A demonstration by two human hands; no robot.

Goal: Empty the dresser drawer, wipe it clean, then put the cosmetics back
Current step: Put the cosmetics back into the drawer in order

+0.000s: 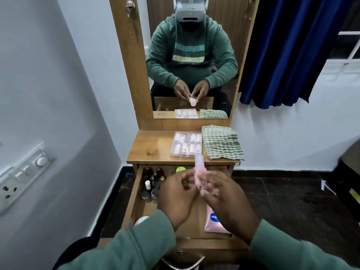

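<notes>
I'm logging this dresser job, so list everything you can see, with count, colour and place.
Clear case: one, pinkish, dresser top, left of cloth.
Cloth: one, green-and-white striped, folded, dresser top right.
Small bottles: several, mostly dark, one white-capped, drawer's back left.
Green lid: one, drawer's back.
Pink pouch: one, drawer's right side.
Drawer: one, wooden, open.
Mirror: one, wood-framed, above the top.
Curtain: one, blue, right.
Switchboard: one, white, left wall.
Pink tube: one, held above drawer.
Left hand, right hand: both on tube.

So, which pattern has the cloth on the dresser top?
Green and off-white stripes on the cloth, seen in the head view.
</notes>
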